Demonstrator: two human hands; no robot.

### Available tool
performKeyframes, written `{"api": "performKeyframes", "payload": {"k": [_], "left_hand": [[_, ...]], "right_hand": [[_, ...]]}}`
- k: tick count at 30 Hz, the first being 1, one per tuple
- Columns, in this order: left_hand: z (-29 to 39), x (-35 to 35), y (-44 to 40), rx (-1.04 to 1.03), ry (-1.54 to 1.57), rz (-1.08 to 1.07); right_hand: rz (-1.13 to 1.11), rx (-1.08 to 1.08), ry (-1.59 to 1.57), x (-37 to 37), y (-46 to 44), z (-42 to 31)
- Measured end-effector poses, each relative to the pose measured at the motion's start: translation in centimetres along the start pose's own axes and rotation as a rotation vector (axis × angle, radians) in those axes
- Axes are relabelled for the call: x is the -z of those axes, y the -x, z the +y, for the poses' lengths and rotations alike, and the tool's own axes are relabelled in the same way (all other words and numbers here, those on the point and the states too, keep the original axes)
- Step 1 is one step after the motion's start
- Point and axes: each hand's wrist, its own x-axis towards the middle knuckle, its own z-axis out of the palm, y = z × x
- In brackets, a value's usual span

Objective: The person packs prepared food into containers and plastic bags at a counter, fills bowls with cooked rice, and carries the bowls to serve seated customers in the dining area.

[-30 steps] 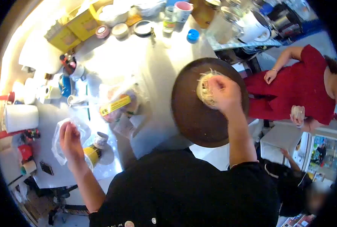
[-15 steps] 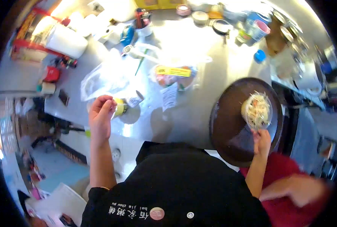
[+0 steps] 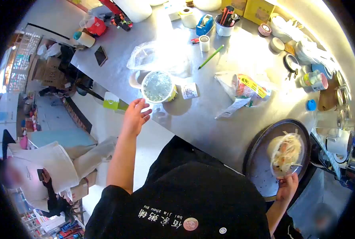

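My left hand (image 3: 136,117) is open, fingers spread, just in front of a round tub (image 3: 158,87) with a clear, shiny top. I cannot tell whether the fingertips touch the tub. A printed white label (image 3: 190,91) is beside the tub's right side. Out to the right, my right hand (image 3: 287,187) pinches the near rim of a clear plastic bowl (image 3: 280,173). Pale shredded food (image 3: 288,153) with orange bits fills the bowl. Under it lies a round dark tray (image 3: 261,185) with small crumbs on its surface.
Behind the tub lies a clear plastic bag (image 3: 143,53); a green pen (image 3: 211,57) is farther right. A bagged package (image 3: 251,89) with a yellow label sits mid-table. A tape dispenser (image 3: 205,25) and phone (image 3: 101,56) are farther back. At left, another person (image 3: 50,171) holds a phone.
The view has swung left. My left hand's fingers have spread from a pinch, and the tub now shows beyond them. My right hand still grips the bowl. A red-clothed person has left view.
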Motion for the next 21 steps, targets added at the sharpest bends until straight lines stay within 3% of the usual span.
{"api": "performKeyframes", "payload": {"k": [7, 10, 14, 21], "left_hand": [[1.2, 0.0, -3.5, -0.001, 0.051, -0.151], [2.8, 0.8, -4.9, 0.076, -0.136, -0.324], [4.3, 2.3, -6.5, 0.14, -0.142, -0.498], [5.7, 7.7, -8.7, 0.144, -0.248, -0.647]], "right_hand": [[-0.098, -0.292, 0.196, -11.7, 4.0, 1.6], [-0.111, -0.289, 0.148, -16.7, 5.1, 4.2], [-0.063, -0.268, 0.128, -25.8, 7.3, 5.5], [-0.009, -0.256, 0.035, -34.1, 8.7, 9.6]]}}
